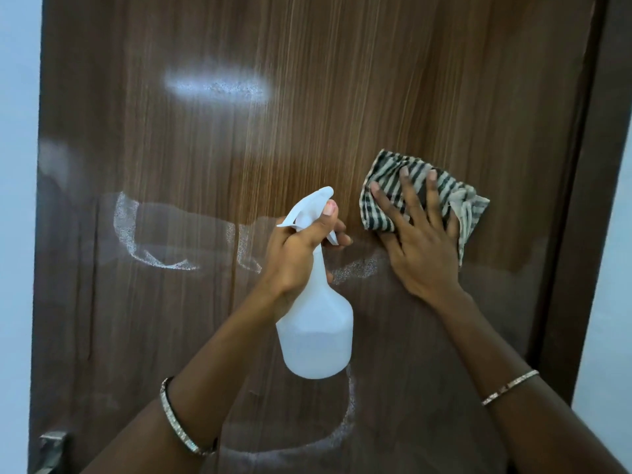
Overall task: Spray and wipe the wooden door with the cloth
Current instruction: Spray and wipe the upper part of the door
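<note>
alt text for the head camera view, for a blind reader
A person's right hand presses a striped cloth flat against a dark wooden door, while the left hand grips a white spray bottle. Foamy wet streaks mark the door.

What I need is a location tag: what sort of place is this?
Likely an indoor doorway, perhaps in a home: a wood-grain door set in a dark frame, pale painted wall on either side, and a metal handle at lower left.

left bangle [186, 419]: broad, silvery, studded band; right bangle [509, 387]: thinner, pale metallic band; forearms bare.
</note>
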The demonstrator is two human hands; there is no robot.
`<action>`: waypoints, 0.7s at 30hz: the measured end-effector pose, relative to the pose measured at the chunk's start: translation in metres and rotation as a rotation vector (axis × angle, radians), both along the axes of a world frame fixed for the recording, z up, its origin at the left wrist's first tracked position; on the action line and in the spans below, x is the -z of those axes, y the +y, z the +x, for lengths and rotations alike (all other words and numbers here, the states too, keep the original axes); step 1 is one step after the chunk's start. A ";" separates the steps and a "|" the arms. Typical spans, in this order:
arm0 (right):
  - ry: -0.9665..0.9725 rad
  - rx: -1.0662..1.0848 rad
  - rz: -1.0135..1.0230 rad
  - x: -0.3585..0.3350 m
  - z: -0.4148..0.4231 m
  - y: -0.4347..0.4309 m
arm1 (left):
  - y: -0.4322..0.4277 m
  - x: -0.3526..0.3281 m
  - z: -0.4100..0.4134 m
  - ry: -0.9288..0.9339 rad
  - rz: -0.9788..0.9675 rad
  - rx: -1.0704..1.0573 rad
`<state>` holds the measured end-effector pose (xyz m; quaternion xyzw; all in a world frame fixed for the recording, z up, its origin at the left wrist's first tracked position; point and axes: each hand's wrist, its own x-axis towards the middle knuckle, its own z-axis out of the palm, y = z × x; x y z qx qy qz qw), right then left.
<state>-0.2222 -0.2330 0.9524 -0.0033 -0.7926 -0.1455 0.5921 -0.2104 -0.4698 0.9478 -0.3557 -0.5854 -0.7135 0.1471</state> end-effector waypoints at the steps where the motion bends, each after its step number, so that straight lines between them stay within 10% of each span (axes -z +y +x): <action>1: 0.001 -0.004 0.018 -0.003 0.005 0.010 | 0.002 0.000 -0.001 0.009 0.012 0.007; 12: 0.104 0.034 -0.333 -0.158 0.051 0.098 | 0.022 -0.011 -0.010 0.029 -0.005 0.023; 21: 0.102 0.117 -0.234 0.065 0.044 0.102 | 0.047 0.006 -0.007 -0.016 -0.017 0.140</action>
